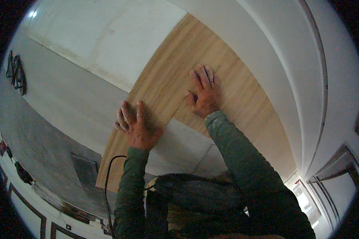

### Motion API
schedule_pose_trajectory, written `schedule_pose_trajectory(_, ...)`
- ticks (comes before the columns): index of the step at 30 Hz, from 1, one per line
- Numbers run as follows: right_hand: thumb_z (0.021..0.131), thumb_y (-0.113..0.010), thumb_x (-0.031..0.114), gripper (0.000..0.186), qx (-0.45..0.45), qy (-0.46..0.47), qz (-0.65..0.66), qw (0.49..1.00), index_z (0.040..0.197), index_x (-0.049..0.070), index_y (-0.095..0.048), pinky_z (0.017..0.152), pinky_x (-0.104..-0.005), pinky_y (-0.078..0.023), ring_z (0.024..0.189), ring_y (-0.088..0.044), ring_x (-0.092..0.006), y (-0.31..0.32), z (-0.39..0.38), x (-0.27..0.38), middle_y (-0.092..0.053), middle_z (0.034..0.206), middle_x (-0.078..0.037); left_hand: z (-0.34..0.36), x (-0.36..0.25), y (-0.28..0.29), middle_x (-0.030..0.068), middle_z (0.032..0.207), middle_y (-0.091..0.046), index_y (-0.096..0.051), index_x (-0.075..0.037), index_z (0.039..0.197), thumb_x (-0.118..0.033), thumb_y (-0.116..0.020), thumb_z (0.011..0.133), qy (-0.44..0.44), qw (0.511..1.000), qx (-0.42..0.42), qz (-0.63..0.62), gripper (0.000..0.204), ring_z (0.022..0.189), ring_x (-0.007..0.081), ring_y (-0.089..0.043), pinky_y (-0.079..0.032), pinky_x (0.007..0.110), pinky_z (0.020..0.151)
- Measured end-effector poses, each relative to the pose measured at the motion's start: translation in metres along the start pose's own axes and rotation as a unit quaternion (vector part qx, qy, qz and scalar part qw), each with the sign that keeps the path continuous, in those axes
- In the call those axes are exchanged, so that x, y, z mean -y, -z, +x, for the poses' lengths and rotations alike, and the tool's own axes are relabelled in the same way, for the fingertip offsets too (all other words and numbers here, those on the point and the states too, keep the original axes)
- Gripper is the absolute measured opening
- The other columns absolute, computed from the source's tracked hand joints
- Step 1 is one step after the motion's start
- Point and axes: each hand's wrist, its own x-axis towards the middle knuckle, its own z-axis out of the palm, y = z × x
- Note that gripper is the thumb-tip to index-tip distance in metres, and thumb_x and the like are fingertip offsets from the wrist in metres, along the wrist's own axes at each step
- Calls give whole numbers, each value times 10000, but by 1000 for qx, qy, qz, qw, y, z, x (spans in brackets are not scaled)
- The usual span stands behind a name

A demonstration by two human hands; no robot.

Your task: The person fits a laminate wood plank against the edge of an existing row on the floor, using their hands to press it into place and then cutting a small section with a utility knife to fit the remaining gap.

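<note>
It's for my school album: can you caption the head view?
Left hand and right hand, in green sleeves, on wood-look planks.

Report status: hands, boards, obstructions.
Left hand open, palm down on wood-grain boards. Right hand open, also flat on them. Boards uncovered between hands; black cable curves beside left sleeve.

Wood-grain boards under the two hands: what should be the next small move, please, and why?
Perhaps press gently on the wood-grain boards with the left hand while the right hand steadies: both hands lie palm-down there, gripping nothing, and the picture is too dim to show how tightly the boards meet.
</note>
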Motion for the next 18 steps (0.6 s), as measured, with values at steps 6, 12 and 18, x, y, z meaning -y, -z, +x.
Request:
schedule_pose_trajectory(6,798,-652,306,659,8,-8,10,1000,1377,57,-459,1131,-554,-198,1390,-267,-404,-1,2,6,-319,1500,-158,-2,8,1,203,1575,-29,-246,-249,1501,-377,-893,476,-19,999,-28,1,1218,1419,468,-34,-63,707,1064)
schedule_pose_trajectory(12,796,-655,296,638,-4,-5,23,1000,1364,66,-479,1132,-552,-198,1392,-268,-397,0,2,8,-329,1493,-159,-2,10,1,210,1572,-35,-240,-256,1506,-379,-896,474,-16,1000,-20,13,1230,1415,476,-48,-72,703,1068)
schedule_pose_trajectory(18,828,-612,351,606,-11,-8,27,1000,1339,47,-497,1149,-550,-190,1397,-272,-389,-2,0,6,-322,1502,-165,-1,8,5,223,1565,-55,-241,-248,1508,-390,-897,470,-23,1000,-9,16,1236,1400,482,-104,-103,669,1080)
